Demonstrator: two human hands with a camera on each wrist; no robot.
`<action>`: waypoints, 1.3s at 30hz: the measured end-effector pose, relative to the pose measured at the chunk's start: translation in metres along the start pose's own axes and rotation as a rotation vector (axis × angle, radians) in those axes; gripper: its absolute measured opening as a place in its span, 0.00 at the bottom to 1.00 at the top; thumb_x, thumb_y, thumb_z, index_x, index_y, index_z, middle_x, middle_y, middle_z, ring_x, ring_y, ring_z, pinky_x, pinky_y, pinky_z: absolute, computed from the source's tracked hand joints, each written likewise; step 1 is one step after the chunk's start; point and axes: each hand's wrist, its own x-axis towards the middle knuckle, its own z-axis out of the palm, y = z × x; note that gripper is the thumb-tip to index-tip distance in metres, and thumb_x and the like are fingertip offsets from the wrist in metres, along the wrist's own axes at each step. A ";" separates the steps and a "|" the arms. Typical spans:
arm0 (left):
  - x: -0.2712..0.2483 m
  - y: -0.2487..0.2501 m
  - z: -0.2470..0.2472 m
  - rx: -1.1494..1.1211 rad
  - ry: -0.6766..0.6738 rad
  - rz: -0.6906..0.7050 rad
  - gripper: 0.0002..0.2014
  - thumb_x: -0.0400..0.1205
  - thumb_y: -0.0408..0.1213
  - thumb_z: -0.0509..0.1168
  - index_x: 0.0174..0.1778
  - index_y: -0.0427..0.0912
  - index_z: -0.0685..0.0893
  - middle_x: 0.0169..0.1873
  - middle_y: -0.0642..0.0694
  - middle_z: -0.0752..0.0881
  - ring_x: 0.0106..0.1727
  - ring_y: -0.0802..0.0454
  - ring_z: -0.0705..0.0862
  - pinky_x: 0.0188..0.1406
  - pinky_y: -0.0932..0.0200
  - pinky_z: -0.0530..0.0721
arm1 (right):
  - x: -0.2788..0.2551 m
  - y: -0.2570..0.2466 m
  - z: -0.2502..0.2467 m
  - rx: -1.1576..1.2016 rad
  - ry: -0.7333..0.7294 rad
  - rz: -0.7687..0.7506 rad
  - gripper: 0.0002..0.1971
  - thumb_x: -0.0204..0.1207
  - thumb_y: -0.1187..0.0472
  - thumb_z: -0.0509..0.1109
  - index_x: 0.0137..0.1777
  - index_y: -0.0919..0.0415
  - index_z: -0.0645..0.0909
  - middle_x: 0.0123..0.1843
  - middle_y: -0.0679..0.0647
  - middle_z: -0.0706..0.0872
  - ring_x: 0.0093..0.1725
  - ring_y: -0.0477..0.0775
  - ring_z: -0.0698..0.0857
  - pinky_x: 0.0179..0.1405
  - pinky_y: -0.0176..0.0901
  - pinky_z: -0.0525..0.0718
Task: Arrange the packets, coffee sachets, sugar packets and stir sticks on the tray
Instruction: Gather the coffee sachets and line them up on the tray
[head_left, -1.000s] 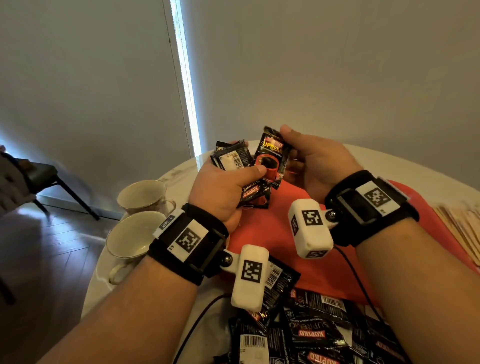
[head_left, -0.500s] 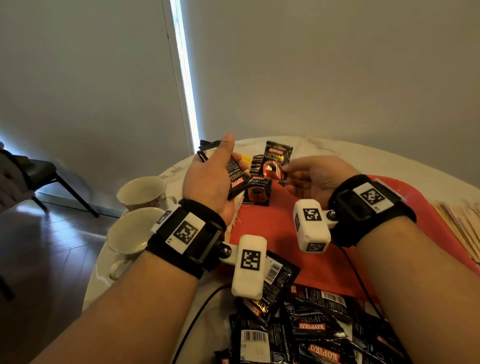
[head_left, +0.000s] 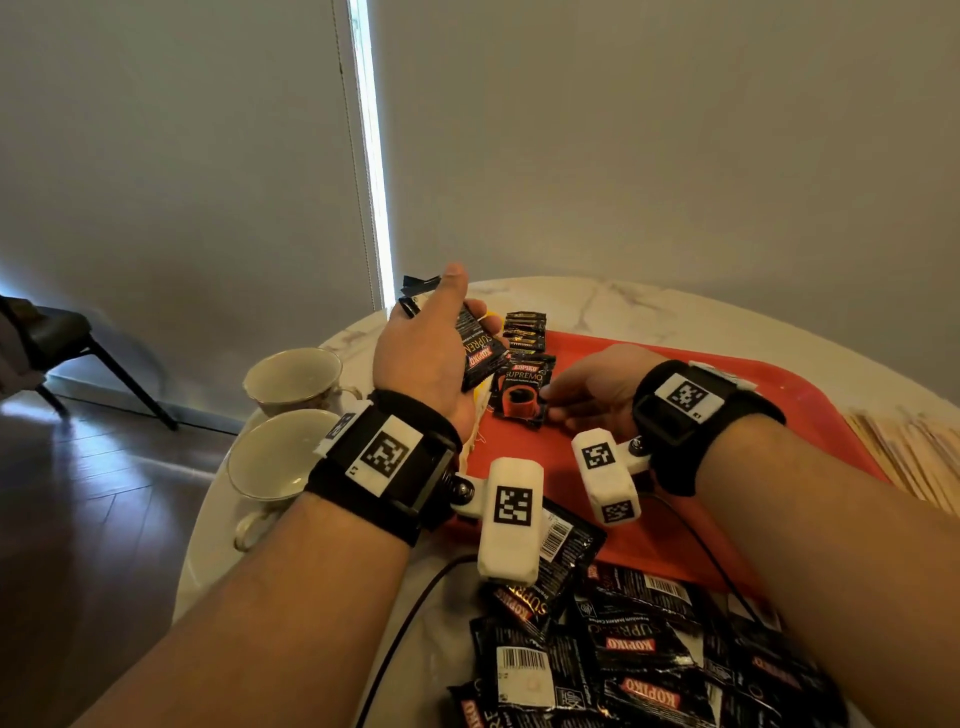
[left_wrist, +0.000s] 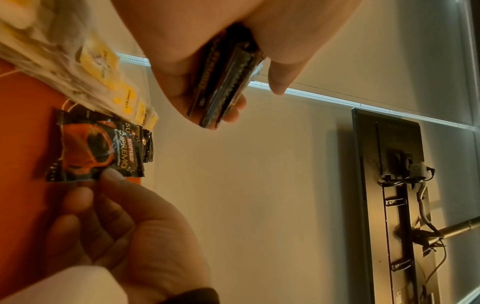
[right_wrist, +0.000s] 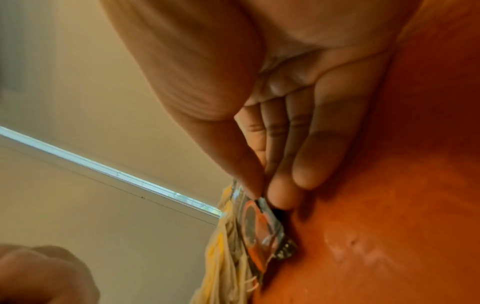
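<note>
A red tray (head_left: 779, 415) is seen on a marble tabletop (head_left: 623, 306) in the head view, with a single Kopiko Supremo sachet (head_left: 521, 397) laid face up at its far left corner. The right hand (head_left: 592, 389) is lowered onto the tray just beside this sachet, its grip narrowed to a pinch on the sachet's near edge. That pinch is hidden from above but is shown plainly by the right wrist view, where the thumb and fingertips (right_wrist: 278, 197) are closed on the foil edge against the tray.

A small bundle of sachets (head_left: 475, 345) is held in the left hand (head_left: 426, 353), raised above the tray's left corner; in the left wrist view the bundle (left_wrist: 223, 82) is seen edge-on, clamped between thumb and curled fingers.

A pile of yellow-tagged tea bags (left_wrist: 98, 70) along the tray's left edge is shown clearly only by the wrist views. A short stack of sachets (head_left: 525, 332) is seen beyond the single sachet, at the tray's far rim. Only the head view shows the loose heap of sachets (head_left: 649, 660) on the tabletop nearest the person, the wooden stir sticks (head_left: 919, 457) right of the tray, and two teacups (head_left: 291, 379) at the left.
</note>
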 end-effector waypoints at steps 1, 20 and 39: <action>-0.001 0.000 0.000 0.001 0.002 0.003 0.14 0.85 0.44 0.74 0.59 0.40 0.82 0.36 0.43 0.88 0.34 0.47 0.88 0.42 0.47 0.90 | 0.001 0.000 0.001 -0.019 0.005 0.001 0.02 0.75 0.71 0.77 0.46 0.70 0.89 0.31 0.59 0.91 0.31 0.53 0.89 0.35 0.44 0.87; 0.002 -0.001 -0.001 -0.027 -0.010 -0.099 0.12 0.87 0.43 0.72 0.58 0.40 0.81 0.36 0.41 0.87 0.31 0.46 0.87 0.34 0.51 0.89 | 0.004 0.000 0.001 -0.011 -0.026 -0.001 0.07 0.77 0.62 0.79 0.49 0.65 0.88 0.34 0.56 0.91 0.28 0.49 0.86 0.31 0.40 0.85; -0.003 -0.005 0.000 0.114 0.002 -0.086 0.16 0.82 0.29 0.74 0.67 0.34 0.84 0.51 0.32 0.94 0.49 0.31 0.94 0.53 0.30 0.92 | -0.037 -0.024 -0.013 0.258 -0.208 -0.622 0.13 0.79 0.76 0.70 0.57 0.59 0.81 0.36 0.55 0.86 0.30 0.52 0.82 0.26 0.43 0.82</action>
